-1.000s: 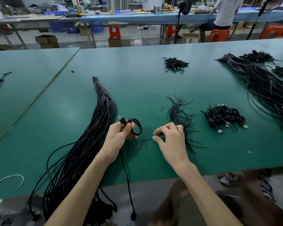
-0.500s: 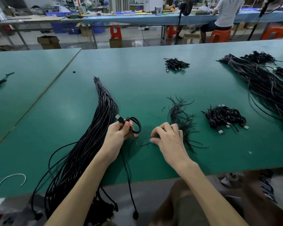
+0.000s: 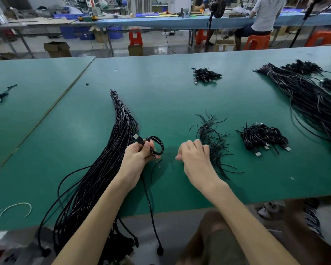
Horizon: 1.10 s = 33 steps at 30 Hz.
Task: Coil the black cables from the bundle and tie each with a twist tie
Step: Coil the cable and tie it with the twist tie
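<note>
step: tying stage, i judge. one small coil [image 3: 156,147] is made and has no tie on it yet
coil: held up just over the table [image 3: 161,104], beside the bundle [image 3: 103,169], usb plug [image 3: 137,138] sticking out up-left
tail: a cable [image 3: 149,203] runs from under the left hand off the near edge, with its end dangling. cannot tell if it belongs to this coil
left hand [image 3: 139,155]: palm up, fingers curled round the coil, thumb pressing the loops where they cross
right hand [image 3: 195,161]: back up, low over the table between the coil and the ties [image 3: 212,142], wrist bent left
right fingers: curled in, thumb and forefinger tips close together. blurred, so cannot tell if a tie is pinched
next move: bring one tie to the crossing under the left thumb, wrap it and twist it shut. the left hand must keep its grip or the loops will likely spring open
done pile [image 3: 262,138]: tied coils lie right of the ties
bundle: many cables left, so early in the task
</note>
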Available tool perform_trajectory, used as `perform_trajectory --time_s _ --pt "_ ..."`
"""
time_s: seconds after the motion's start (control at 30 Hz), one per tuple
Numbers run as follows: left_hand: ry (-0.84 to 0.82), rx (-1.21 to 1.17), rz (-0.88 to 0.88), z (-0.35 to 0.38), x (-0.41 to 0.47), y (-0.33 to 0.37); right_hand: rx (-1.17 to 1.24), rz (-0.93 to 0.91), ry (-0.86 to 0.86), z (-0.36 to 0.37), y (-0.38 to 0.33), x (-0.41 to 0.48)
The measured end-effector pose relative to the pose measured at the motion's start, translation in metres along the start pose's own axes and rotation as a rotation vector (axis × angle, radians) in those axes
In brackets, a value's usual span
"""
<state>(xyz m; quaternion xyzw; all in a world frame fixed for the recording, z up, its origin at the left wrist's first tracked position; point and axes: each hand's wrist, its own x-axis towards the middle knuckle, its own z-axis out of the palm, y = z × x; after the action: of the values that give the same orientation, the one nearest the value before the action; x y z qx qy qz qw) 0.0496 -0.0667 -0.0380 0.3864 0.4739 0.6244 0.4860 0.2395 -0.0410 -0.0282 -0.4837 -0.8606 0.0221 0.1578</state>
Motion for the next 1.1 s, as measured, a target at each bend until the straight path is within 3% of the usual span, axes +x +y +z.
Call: perform_trajectory --time_s 0.17,0.3,0.4,0.77,1.1 --pt "-0.015 -0.012 0.001 0.0 0.0 -0.001 0.647 0.257 0.266 -0.002 -0.007 0.003" --pt "-0.039 0.099 0.063 0.003 -0.003 -0.002 1.13 0.375 0.309 -0.003 -0.026 -0.001" --pt "-0.074 0.213 0.112 0.003 -0.005 -0.003 1.336 0.496 0.296 0.005 -0.036 -0.002" --pt "-0.204 0.154 0.159 0.003 -0.01 -0.001 1.411 0.466 0.234 0.017 -0.041 -0.004" --pt "-0.199 0.131 0.098 0.005 -0.011 -0.004 1.504 0.483 0.245 0.015 -0.039 -0.007"
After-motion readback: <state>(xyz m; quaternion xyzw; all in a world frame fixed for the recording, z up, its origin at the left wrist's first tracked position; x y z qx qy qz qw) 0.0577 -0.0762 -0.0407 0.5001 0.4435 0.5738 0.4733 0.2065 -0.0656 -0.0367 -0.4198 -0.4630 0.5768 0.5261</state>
